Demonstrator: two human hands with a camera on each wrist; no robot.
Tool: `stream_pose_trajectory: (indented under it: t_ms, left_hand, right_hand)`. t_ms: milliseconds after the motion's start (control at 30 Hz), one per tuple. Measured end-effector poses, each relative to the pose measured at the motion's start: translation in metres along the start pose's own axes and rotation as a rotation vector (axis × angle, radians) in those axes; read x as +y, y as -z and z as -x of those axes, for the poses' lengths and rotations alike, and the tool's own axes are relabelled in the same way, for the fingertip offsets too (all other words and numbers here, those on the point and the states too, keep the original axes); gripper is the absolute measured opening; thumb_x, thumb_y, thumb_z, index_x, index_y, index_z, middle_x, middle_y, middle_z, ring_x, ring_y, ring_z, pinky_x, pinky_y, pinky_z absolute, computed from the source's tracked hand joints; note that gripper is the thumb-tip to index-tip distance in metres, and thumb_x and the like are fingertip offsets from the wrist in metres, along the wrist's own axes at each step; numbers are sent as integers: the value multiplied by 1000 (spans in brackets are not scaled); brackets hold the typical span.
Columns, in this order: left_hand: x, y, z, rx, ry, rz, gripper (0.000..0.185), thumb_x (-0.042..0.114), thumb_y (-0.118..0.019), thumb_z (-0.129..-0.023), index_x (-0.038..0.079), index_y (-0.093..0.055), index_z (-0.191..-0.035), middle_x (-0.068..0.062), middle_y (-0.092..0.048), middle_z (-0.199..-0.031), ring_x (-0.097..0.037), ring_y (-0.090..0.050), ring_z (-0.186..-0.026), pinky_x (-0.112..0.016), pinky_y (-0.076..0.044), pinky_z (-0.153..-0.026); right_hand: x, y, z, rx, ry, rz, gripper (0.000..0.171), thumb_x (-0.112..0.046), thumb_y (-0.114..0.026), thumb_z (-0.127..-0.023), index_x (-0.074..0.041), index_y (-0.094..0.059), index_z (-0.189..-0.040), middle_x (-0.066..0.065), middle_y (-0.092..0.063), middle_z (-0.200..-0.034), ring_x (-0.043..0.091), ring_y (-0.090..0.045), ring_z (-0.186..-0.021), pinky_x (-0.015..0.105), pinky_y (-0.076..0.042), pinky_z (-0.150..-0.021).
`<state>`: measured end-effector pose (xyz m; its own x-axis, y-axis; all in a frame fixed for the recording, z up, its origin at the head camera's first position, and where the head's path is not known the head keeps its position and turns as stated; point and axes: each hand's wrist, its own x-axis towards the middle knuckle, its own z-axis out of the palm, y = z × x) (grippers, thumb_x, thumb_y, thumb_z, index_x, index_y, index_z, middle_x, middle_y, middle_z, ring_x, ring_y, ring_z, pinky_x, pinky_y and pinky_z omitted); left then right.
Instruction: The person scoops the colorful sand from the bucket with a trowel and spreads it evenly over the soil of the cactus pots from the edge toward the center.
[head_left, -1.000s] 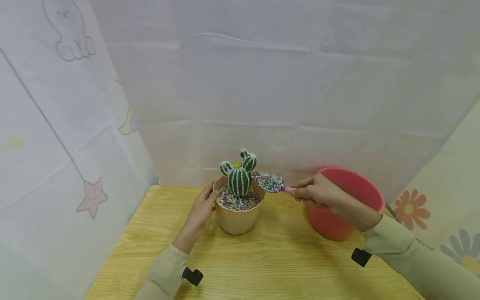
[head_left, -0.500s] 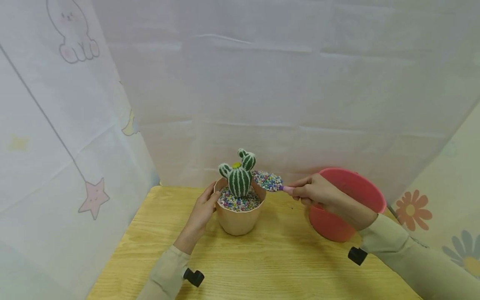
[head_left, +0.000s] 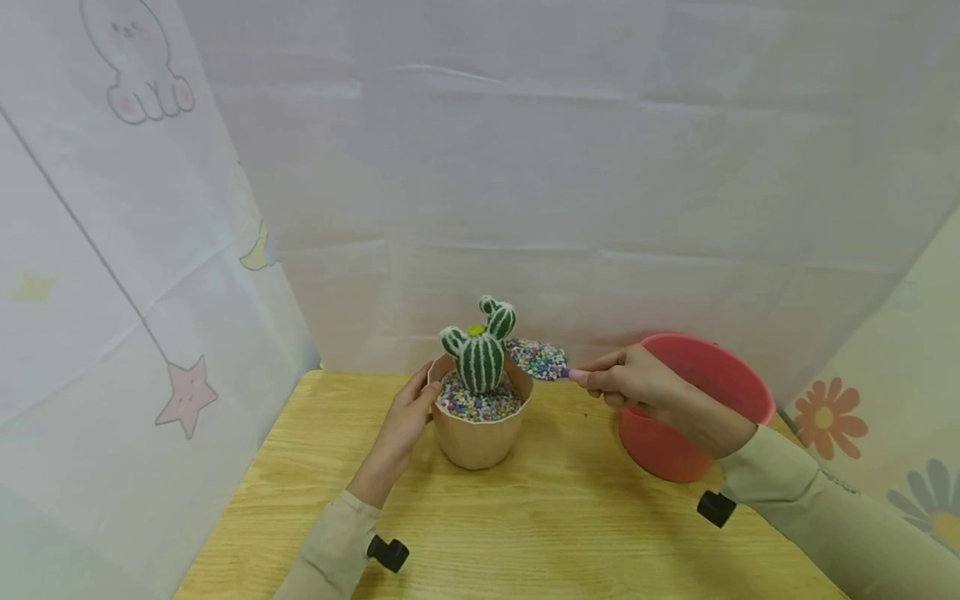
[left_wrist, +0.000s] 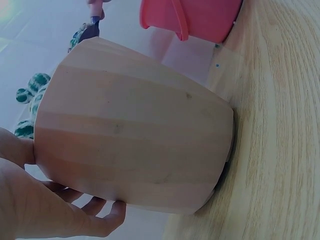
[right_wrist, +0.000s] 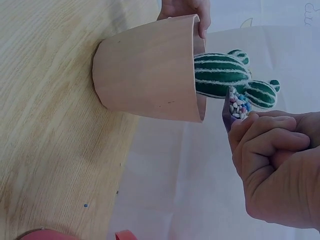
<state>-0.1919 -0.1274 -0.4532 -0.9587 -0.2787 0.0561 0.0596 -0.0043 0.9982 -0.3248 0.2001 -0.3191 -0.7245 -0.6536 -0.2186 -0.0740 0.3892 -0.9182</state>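
The pot (head_left: 480,433) stands on the table (head_left: 525,533). The left hand (head_left: 405,417) cups its left wall, fingers curled round the rim. The right hand (head_left: 637,385), right of the pot, pinches the handle of a spoon (head_left: 542,360) heaped with pebbles (head_left: 537,358), its bowl over the pot's right rim beside the cactus (head_left: 480,350). A bucket (head_left: 697,408) stands right of the pot.

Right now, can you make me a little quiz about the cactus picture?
1. True or false: the spoon is empty.
2. Which hand holds the pot? A) left hand B) right hand
3. What colour is the bucket?

Key:
1. False, it is heaped with coloured pebbles.
2. A, on the side away from the bucket.
3. Red; it stands on the table, beside the pot that holds the cactus.
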Motion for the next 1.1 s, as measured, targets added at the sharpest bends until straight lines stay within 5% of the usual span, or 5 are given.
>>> stream_pose_trajectory:
  t_ms: [567,800,1100]
  left_hand:
    - [-2,2,-1,4,7,7,58,31,-49,-110,23,-28,-163,-6,-21,-166,-32,-27,-148,-63,-30,-110]
    - [18,1,6,-19,37,5,58,25,-46,-111,14,-24,-164,-12,-19,-167,-36,-25,-148,-63,-31,-110]
    - [0,2,-2,2,7,7,56,27,-47,-111,21,-28,-163,-6,-24,-165,-32,-30,-146,-61,-32,-110]
  right_hand:
    - [10,-5,-9,20,-12,25,29,-24,-73,-97,1,-75,-111,10,-59,-77,14,-27,-52,28,-22,-47]
    - [9,-8,-11,39,-19,37,28,-22,-73,-97,2,-75,-110,8,-57,-74,14,-27,-52,28,-23,-48]
    - [10,-13,-17,53,-32,65,25,-22,-72,-98,0,-75,-109,8,-57,-76,13,-31,-53,28,-24,-48]
